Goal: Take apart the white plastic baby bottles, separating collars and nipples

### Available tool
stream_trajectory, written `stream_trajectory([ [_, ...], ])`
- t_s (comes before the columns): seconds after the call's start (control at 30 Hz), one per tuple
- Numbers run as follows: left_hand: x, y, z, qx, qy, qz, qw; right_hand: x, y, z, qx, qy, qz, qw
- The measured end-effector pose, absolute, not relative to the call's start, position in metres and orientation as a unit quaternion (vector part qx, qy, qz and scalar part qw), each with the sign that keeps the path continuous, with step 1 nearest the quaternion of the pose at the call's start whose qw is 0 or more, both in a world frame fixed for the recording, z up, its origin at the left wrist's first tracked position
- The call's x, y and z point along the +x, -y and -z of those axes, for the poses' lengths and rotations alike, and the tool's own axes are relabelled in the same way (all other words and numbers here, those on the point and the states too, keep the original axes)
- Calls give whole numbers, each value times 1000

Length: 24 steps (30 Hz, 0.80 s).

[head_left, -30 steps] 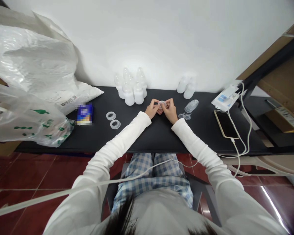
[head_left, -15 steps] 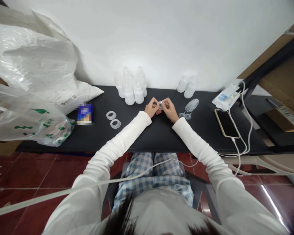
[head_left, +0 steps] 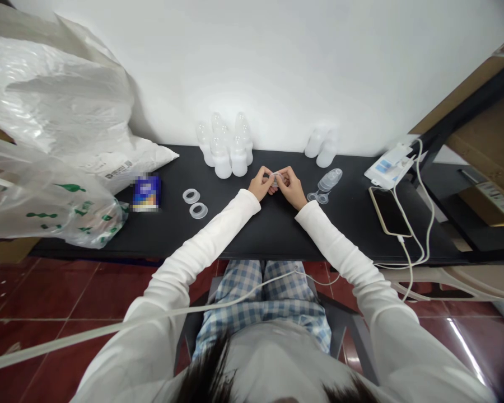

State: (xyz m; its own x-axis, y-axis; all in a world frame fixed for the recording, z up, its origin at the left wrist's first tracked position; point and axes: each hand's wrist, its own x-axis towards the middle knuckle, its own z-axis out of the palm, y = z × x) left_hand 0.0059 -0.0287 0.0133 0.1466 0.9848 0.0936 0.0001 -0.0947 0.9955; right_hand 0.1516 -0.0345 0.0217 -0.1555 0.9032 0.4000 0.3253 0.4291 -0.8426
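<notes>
My left hand (head_left: 261,185) and my right hand (head_left: 291,187) meet over the middle of the black table (head_left: 273,229). Both pinch one small clear plastic piece (head_left: 276,178) between their fingertips; its exact shape is too small to make out. Just behind them stands a cluster of several white baby bottles (head_left: 225,146). A clear bottle cap (head_left: 330,180) and a small clear part (head_left: 316,197) lie to the right of my right hand. Two white rings (head_left: 195,204) lie to the left of my left hand.
Two more white bottles (head_left: 321,146) stand at the back by the wall. Big plastic bags (head_left: 50,151) and a blue packet (head_left: 145,192) fill the table's left end. A phone (head_left: 387,210), a white charger box (head_left: 388,165) and cables lie at the right.
Both hands have stayed together on the small clear piece, with only slight finger movement. The view has shifted a little.
</notes>
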Motion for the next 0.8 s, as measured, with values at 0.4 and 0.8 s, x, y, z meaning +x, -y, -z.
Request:
stream_trajectory([
  [0.4,2,32,-18,600,-444,-471,470,156,21,-8,-393,696,-371,472],
  [0.8,9,20,0,541,-427,-506,519,159,27,-17,-427,705,-328,462],
])
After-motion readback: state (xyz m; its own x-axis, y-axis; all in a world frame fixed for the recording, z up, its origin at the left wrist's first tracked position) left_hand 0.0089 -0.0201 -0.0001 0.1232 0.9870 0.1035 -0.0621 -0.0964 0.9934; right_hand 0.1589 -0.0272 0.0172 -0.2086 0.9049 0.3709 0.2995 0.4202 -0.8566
